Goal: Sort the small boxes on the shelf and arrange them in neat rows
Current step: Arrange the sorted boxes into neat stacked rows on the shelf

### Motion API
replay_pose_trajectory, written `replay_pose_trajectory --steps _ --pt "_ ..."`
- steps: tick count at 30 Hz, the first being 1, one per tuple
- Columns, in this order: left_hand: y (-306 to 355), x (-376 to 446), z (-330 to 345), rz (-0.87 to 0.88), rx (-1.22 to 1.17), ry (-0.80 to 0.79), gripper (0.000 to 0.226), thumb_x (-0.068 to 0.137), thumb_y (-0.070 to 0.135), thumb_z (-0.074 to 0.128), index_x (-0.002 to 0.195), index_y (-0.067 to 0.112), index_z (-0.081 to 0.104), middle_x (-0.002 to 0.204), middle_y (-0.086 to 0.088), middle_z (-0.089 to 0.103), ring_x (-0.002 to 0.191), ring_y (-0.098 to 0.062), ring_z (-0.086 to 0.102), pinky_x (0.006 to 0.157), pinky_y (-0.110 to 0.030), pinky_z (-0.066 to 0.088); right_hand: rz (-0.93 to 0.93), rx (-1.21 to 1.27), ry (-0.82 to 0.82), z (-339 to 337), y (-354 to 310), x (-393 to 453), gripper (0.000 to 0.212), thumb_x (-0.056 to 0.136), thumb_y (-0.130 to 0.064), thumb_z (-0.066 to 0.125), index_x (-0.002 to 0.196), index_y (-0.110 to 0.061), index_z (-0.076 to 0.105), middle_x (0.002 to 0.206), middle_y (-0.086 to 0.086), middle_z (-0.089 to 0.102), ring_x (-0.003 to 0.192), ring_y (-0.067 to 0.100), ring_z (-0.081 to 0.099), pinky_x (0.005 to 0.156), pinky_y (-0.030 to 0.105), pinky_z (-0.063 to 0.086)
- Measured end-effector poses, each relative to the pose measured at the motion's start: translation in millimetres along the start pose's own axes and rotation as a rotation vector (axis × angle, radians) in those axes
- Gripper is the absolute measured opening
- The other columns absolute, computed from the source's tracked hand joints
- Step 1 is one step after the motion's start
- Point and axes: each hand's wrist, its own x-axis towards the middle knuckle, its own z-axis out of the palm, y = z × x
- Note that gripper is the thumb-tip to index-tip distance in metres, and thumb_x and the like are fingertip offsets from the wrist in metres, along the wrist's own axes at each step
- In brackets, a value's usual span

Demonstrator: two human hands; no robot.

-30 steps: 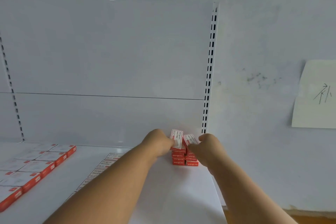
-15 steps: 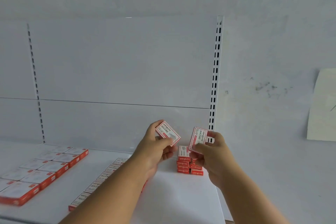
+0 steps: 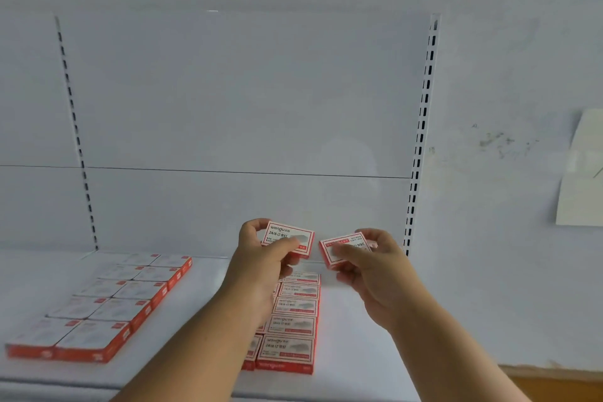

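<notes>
My left hand [image 3: 261, 258] holds one small red-and-white staple box [image 3: 288, 237] above the white shelf [image 3: 352, 336], label facing me. My right hand [image 3: 375, 266] grips a second small box [image 3: 341, 250], tilted and turned the other way round. The two boxes are close together but apart. Below my hands a row of the same small boxes [image 3: 292, 320] runs from front to back, partly hidden by my left forearm. The back right corner of the shelf is hidden behind my right hand.
A block of larger red-and-white boxes [image 3: 107, 303] lies in two rows at the shelf's left. A slotted upright [image 3: 421, 140] marks the shelf's right end, with a bare wall and a pinned paper sheet [image 3: 580, 173] beyond.
Both hands lifted a box off the small stack at the back right corner and drew them toward me. The view tilted down, so the front row of small boxes now shows.
</notes>
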Motion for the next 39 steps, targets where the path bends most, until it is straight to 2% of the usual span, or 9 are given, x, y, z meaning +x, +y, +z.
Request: replay_pose_trajectory --steps 6,11,14,18,22,25,27,31,39 --pt "-9 -7 -64 -0.032 0.057 -0.089 0.026 0.093 0.014 0.059 0.109 0.034 0.060 0.093 -0.007 0.076 0.081 -0.025 0.073 0.064 -0.032 0.053 0.015 -0.005 0.018 37 36 -24 0.032 0.089 0.009 0.058 0.115 -0.010 0.054 0.087 0.021 0.068 0.078 0.034 0.064 0.074 0.043 0.048" --pt "-12 -19 -96 -0.127 0.032 -0.189 0.029 0.089 0.007 0.062 0.111 0.024 0.056 0.098 -0.012 0.072 0.074 -0.019 0.070 0.061 -0.031 0.052 0.082 0.058 0.085 52 47 -47 0.023 0.090 0.005 0.060 0.110 -0.004 0.054 0.088 0.023 0.067 0.068 0.026 0.062 0.050 0.027 0.043" --pt "-11 -30 -108 -0.102 0.128 -0.274 0.042 0.083 -0.002 0.067 0.113 0.025 0.053 0.105 -0.008 0.070 0.088 -0.020 0.071 0.075 -0.038 0.060 0.122 0.073 0.043 54 50 -59 0.017 0.093 0.003 0.056 0.107 -0.005 0.061 0.090 0.020 0.070 0.071 0.026 0.063 0.045 0.022 0.047" --pt "-9 -40 -123 0.083 0.541 -0.348 0.045 0.081 0.010 0.076 0.113 0.033 0.056 0.106 0.011 0.068 0.096 -0.010 0.067 0.081 -0.026 0.058 0.086 -0.240 0.066 58 46 -65 0.024 0.088 -0.002 0.067 0.109 -0.007 0.057 0.094 0.018 0.074 0.074 0.027 0.071 0.065 0.034 0.055" --pt "-10 -42 -130 0.165 0.777 -0.383 0.046 0.079 0.025 0.081 0.115 0.037 0.056 0.113 0.015 0.065 0.098 -0.006 0.063 0.073 -0.015 0.052 0.011 -0.751 0.052 54 39 -58 0.010 0.084 -0.013 0.075 0.093 -0.015 0.071 0.085 0.009 0.075 0.070 0.026 0.070 0.059 0.029 0.048" --pt "-12 -42 -131 0.172 0.840 -0.383 0.044 0.080 0.032 0.080 0.118 0.035 0.058 0.115 0.016 0.060 0.096 -0.004 0.058 0.074 -0.014 0.046 0.009 -1.053 -0.003 52 41 -56 0.006 0.086 -0.022 0.073 0.090 -0.025 0.076 0.084 0.001 0.074 0.048 0.016 0.051 0.044 0.023 0.038" --pt "-15 -40 -132 0.202 0.924 -0.385 0.046 0.080 0.039 0.078 0.122 0.033 0.060 0.117 0.016 0.054 0.099 -0.006 0.054 0.080 -0.017 0.045 -0.017 -1.185 -0.030 54 46 -56 0.011 0.090 -0.026 0.068 0.097 -0.024 0.076 0.086 -0.006 0.072 0.050 0.013 0.055 0.045 0.025 0.047" --pt "-24 -39 -136 0.231 0.975 -0.381 0.046 0.084 0.038 0.074 0.127 0.033 0.058 0.121 0.013 0.050 0.099 -0.006 0.051 0.085 -0.018 0.044 -0.068 -1.293 -0.074 48 47 -64 0.026 0.085 -0.036 0.073 0.109 -0.026 0.071 0.094 -0.017 0.064 0.085 0.004 0.061 0.072 0.018 0.048" --pt "-28 -37 -137 0.289 0.980 -0.388 0.049 0.087 0.034 0.071 0.134 0.032 0.056 0.116 0.018 0.047 0.096 -0.003 0.050 0.081 -0.013 0.040 -0.120 -1.301 -0.171 35 43 -68 0.030 0.078 -0.022 0.081 0.104 -0.033 0.072 0.104 -0.014 0.067 0.087 0.007 0.064 0.080 0.019 0.053"
